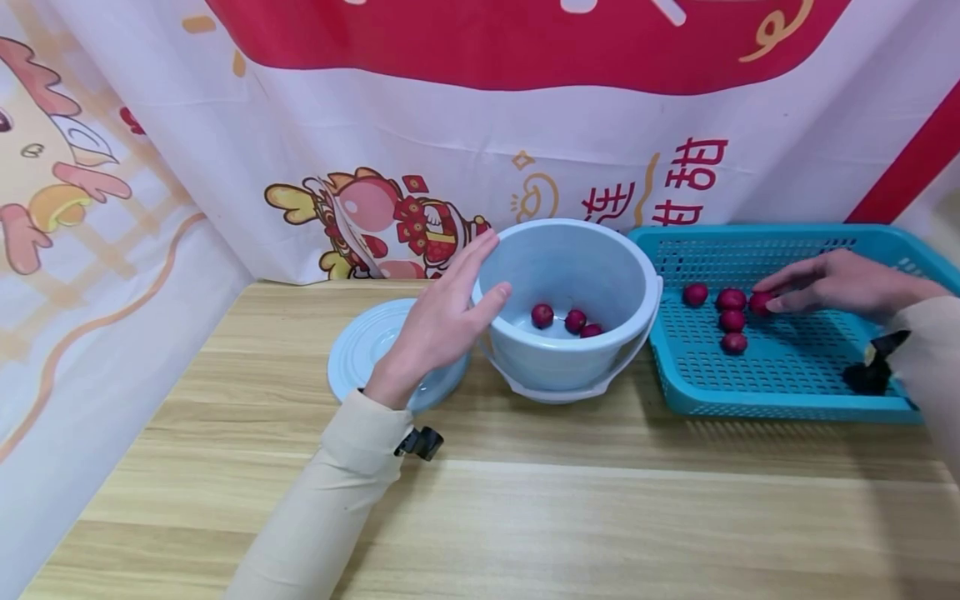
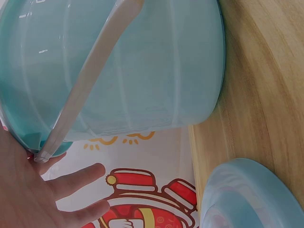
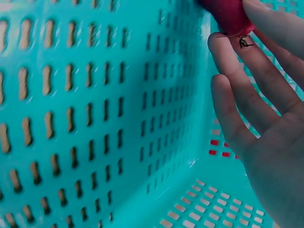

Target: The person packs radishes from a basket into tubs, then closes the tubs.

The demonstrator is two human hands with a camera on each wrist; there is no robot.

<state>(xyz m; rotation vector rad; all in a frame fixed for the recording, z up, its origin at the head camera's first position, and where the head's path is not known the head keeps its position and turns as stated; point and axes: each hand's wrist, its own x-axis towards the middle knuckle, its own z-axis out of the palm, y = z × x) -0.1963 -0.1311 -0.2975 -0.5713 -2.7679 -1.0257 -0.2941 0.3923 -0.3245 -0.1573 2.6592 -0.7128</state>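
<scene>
My right hand (image 1: 840,283) reaches into the teal basket (image 1: 787,404) and pinches a small red radish (image 1: 761,303) between thumb and fingers. In the right wrist view that radish (image 3: 228,14) shows a dark, wispy end. Several more radishes (image 1: 731,321) lie close by on the basket floor. My left hand (image 1: 450,312) is at the left side of the light blue bucket (image 1: 566,367), its fingers extended along the rim. The left wrist view shows the hand (image 2: 42,194) beside the handle's end. Three radishes (image 1: 542,315) sit at the bottom of the bucket.
A round light blue lid (image 1: 363,350) lies on the wooden table (image 1: 525,517) left of the bucket, partly hidden by my left hand. The bucket's pale handle (image 1: 555,393) hangs down its front. Behind stands a printed curtain (image 1: 450,125). Bucket and basket stand side by side.
</scene>
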